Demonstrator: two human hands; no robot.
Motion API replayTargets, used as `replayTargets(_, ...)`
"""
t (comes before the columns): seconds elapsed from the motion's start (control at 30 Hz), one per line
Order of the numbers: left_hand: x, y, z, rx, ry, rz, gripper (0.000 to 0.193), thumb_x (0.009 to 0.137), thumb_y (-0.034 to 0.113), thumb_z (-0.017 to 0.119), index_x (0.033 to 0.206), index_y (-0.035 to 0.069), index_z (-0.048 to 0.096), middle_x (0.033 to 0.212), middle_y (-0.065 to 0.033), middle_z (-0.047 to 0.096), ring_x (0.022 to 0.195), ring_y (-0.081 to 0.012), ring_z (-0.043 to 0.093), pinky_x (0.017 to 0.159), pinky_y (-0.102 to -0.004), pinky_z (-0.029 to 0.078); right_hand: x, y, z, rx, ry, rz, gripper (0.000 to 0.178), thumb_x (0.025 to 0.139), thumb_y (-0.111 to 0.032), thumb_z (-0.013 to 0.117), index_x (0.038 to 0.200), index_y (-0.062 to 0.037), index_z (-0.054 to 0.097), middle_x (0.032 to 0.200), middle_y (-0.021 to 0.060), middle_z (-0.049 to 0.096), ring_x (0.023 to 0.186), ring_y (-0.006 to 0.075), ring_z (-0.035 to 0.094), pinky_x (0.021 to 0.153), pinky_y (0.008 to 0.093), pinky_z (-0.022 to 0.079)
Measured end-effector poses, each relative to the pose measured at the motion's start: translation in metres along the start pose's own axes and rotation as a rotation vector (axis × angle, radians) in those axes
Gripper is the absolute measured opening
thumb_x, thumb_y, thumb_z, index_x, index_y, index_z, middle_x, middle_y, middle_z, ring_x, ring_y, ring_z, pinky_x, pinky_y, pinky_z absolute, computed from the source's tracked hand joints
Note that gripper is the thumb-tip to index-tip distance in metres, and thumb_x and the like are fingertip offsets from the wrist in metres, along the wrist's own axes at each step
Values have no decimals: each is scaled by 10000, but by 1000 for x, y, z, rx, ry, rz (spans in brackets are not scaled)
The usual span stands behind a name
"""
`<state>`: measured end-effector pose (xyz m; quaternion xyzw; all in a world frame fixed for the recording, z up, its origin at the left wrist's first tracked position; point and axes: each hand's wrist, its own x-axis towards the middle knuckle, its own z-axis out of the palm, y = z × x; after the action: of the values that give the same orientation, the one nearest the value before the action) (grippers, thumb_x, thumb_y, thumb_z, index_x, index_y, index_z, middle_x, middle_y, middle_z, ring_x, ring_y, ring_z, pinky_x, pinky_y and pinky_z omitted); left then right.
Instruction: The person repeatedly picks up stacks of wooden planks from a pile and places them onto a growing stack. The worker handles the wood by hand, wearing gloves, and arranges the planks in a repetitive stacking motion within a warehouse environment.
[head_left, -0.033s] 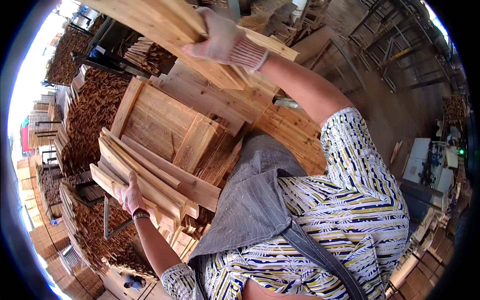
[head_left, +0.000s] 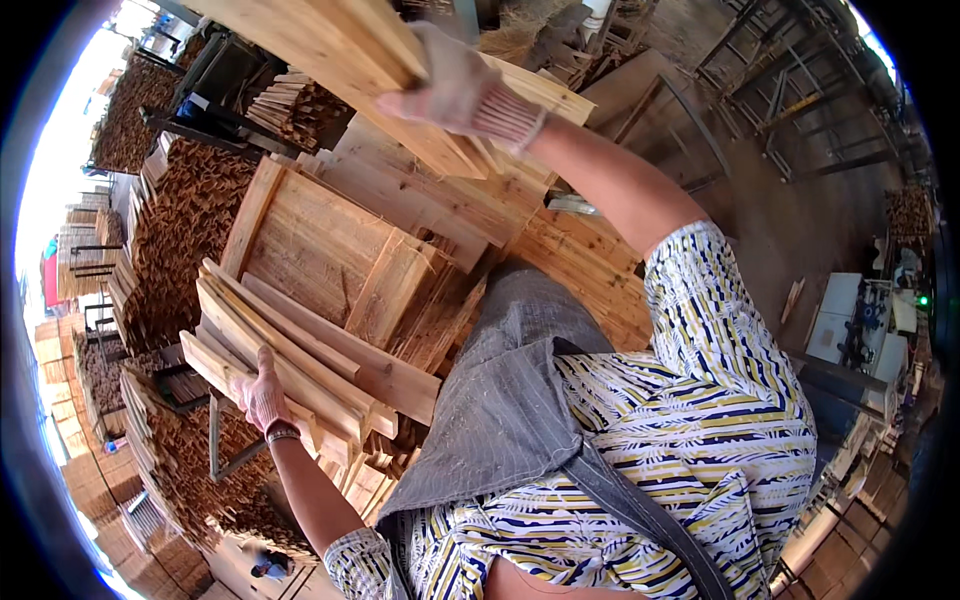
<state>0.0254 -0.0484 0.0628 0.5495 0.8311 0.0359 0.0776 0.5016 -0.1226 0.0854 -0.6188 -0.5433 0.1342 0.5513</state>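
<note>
My right hand (head_left: pixel 450 90), in a pale knitted glove, grips the side of long wooden boards (head_left: pixel 330 60) raised at the top of the view. Its thumb lies across the near face, and the other fingers are blurred or hidden. At the left, my gloved left hand (head_left: pixel 262 395) is closed on the outer wooden board (head_left: pixel 208 365) of a loose bundle. Its thumb rests on top, while the fingers are hidden underneath. Several more boards (head_left: pixel 290 345) lean beside that one. Past them sits a wooden panel (head_left: pixel 325 250) with battens across its ends.
Planks form a wooden surface (head_left: pixel 580 270) in front of my grey apron (head_left: pixel 480 420). Tall stacks of timber (head_left: pixel 195 230) line the left side. Metal frames (head_left: pixel 800 100) stand at the far right, with a machine (head_left: pixel 860 320) below them. Someone (head_left: pixel 270 565) is at lower left.
My right hand has shifted slightly right and down, and the raised boards have moved a little with it. My left hand stays in place on the bundle.
</note>
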Motion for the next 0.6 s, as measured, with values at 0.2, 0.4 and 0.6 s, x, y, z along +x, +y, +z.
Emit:
replayTargets(0.2,14,9,9,-8,50,91,1153,801,746,644,1542,-52,266,1615,-214,284,1479,-370,290,1210,-431,269,-70,133,28,216,43,214,810,745,-257,830,1444,-98,452,1129,143,692,1049,268,672,937,356,567)
replayTargets(0.4,6,8,1,-69,58,58,1171,795,706,685,1573,-18,192,1608,-267,251,1468,-403,298,1211,-451,274,-55,117,-10,198,-71,378,794,813,-433,754,1448,-60,457,1150,120,692,1028,225,672,884,372,568)
replayTargets(0.6,10,22,5,-41,58,92,1187,807,741,640,1565,-51,185,1631,-246,208,1495,-392,238,1235,-443,226,-51,96,-40,994,103,503,932,742,-495,781,1415,62,457,1184,228,640,1085,287,655,913,368,568)
